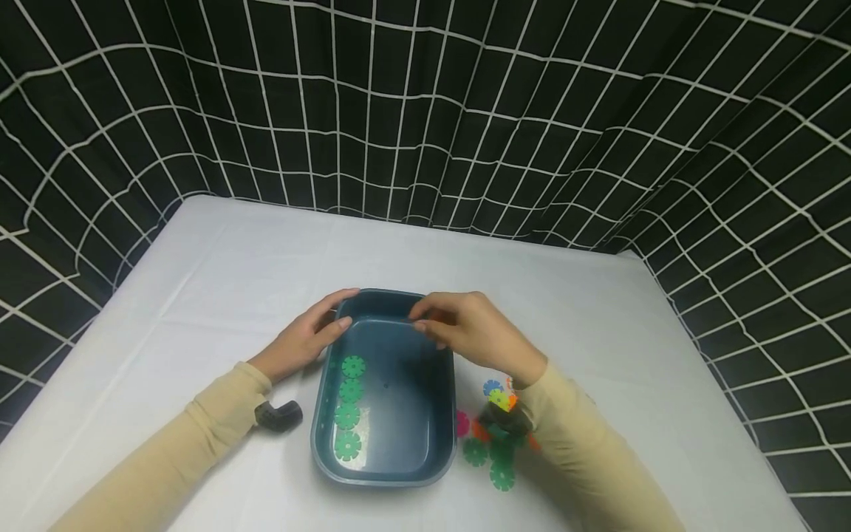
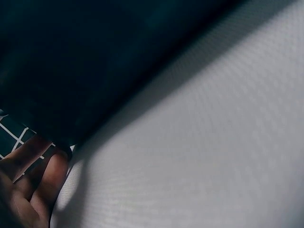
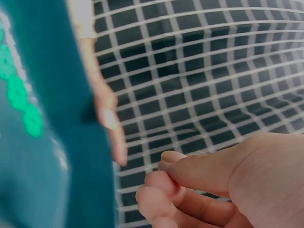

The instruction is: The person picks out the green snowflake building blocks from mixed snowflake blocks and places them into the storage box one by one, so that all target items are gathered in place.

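Note:
A blue-grey plastic tub [image 1: 385,482] stands on the table, with several green notched discs [image 1: 348,416] in a row along the left side of its floor. My left hand [image 1: 302,341] grips the tub's far left rim, thumb over the edge and fingers along the outside. In the left wrist view, its fingers [image 2: 52,178] reach around the tub's dark outer wall. Over the tub's far right part is my right hand [image 1: 475,332], fingers curled and thumb near the index fingertip. The right wrist view shows no object between those fingertips [image 3: 156,197].
Right of the tub lies a loose group of notched discs, green [image 1: 502,475], pink [image 1: 463,423], blue [image 1: 493,387] and yellow [image 1: 499,400], partly hidden by the right wrist. White cloth [image 1: 253,244] covers the table. A black curtain with white grid lines [image 1: 399,111] surrounds it.

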{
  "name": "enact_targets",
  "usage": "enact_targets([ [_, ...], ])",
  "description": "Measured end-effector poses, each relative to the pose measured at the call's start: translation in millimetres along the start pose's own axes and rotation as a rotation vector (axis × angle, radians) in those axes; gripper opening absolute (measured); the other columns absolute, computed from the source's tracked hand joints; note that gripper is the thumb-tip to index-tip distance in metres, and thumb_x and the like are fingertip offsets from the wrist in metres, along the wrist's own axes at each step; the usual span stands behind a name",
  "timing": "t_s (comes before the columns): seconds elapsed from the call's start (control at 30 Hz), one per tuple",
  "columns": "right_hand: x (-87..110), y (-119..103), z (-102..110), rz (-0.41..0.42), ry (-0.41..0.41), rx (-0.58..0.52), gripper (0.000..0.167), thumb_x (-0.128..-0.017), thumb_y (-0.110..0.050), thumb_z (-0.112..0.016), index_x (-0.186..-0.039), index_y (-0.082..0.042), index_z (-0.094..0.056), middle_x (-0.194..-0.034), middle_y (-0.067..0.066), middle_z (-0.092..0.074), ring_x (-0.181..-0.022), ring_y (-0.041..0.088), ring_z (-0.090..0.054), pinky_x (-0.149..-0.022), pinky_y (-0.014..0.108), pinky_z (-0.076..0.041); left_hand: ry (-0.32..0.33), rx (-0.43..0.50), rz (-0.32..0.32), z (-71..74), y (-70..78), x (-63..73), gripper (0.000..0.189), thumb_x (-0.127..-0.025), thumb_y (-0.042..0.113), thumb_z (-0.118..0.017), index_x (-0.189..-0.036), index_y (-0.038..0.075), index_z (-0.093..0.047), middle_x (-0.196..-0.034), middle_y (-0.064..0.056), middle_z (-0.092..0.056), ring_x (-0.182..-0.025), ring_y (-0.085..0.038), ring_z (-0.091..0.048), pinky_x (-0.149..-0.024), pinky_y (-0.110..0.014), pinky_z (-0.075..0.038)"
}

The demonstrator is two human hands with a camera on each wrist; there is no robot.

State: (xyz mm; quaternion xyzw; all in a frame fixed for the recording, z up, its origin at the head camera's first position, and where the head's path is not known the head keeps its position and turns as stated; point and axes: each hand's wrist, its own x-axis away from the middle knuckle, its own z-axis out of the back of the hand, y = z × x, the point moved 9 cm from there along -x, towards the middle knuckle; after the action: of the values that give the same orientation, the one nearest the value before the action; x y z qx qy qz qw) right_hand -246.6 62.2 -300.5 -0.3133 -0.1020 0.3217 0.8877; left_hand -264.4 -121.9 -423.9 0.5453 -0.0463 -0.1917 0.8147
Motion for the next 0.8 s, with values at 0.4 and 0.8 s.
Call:
enact_targets([
  [0.4, 97.4, 61, 21, -0.221, 0.001, 0.052, 0.022, -0.090, -0.018, -0.068, -0.111, -0.022, -0.067, -0.085, -0.008, -0.066, -0.075, 0.012, -0.061, -0.070, 0.022, -0.056, 0.011, -0.022, 0.004, 2.9, -0.1, -2.4, 0.048, -0.101, 0.035, -0.047, -0.147, 0.036, -0.032, -0.155, 0.002, -0.031, -0.143, -0.029, -0.027, -0.114, -0.058, -0.024],
  [0.8, 150.5, 104, -16, -0.264, -0.107, 0.208, 0.029, -0.080, -0.014, -0.076, -0.108, -0.016, -0.066, -0.092, -0.012, -0.060, -0.079, 0.004, -0.050, -0.072, 0.023, -0.052, 0.012, -0.021, 0.016, 0.4, -2.7, -0.7, 0.048, -0.101, 0.035, -0.047, -0.147, 0.037, -0.032, -0.155, 0.001, -0.030, -0.143, -0.031, -0.028, -0.113, -0.058, -0.024],
])
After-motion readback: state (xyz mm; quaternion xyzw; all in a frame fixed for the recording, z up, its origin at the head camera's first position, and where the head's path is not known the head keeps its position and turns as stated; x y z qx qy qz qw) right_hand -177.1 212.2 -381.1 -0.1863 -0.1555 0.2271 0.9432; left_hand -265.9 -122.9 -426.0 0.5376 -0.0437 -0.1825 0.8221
